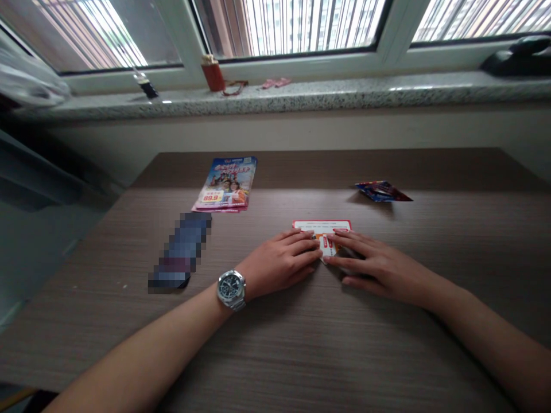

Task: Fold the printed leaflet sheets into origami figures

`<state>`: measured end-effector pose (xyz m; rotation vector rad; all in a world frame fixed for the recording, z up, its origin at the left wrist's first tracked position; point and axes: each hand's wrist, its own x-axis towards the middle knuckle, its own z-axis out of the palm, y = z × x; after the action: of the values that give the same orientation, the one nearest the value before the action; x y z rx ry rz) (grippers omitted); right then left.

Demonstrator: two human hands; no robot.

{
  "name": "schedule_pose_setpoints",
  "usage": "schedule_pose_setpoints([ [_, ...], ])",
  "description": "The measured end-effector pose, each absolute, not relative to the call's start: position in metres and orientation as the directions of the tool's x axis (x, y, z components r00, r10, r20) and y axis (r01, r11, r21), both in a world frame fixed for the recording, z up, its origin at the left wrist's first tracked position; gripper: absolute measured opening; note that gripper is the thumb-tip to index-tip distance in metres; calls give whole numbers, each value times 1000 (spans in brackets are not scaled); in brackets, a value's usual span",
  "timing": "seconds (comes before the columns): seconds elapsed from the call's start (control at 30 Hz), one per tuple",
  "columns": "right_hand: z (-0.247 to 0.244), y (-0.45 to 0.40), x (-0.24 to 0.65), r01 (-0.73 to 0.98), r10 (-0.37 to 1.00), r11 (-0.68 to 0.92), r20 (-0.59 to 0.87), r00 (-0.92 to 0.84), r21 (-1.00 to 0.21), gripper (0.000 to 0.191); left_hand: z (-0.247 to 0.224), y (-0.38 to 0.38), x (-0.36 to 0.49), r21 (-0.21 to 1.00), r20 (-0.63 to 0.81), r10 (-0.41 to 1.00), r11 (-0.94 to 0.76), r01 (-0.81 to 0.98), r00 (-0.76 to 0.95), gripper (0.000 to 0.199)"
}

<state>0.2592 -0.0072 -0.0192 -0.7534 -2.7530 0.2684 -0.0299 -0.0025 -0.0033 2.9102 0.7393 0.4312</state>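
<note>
A partly folded paper flyer (323, 225), white with a red edge and orange print, lies on the table in front of me. Its near part tapers to a point between my hands. My left hand (282, 259), with a metal watch (231, 288) on the wrist, lies over the flyer's left side, fingers stretched out and close together. From the other side my right hand (379, 265) rests its extended, slightly spread fingers on the right part. Fingertips of both hands nearly meet at the middle. The hands hide much of the flyer's sides.
A stack of printed flyers (228, 183) lies at the back left of the wooden table (275, 355), with a pixelated dark object (183, 249) nearer me. A folded paper piece (382, 191) sits back right. The sill (344, 94) holds a red container (212, 74).
</note>
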Motion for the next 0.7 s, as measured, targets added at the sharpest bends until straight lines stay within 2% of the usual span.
schedule_pose_setpoints([
  [0.23, -20, -8, 257, 488, 562, 818, 244, -790, -305, 65, -4, -2, -32, 222, 208, 494, -864, 451, 844, 47],
  [0.57, -18, -10, 255, 495, 577, 805, 238, -781, -328, 64, -5, -3, -31, 256, 217, 533, -840, 479, 818, 46],
  [0.7, -19, -10, 256, 483, 567, 812, 248, -785, -328, 57, -7, -3, -31, 258, 207, 543, -833, 490, 814, 46],
])
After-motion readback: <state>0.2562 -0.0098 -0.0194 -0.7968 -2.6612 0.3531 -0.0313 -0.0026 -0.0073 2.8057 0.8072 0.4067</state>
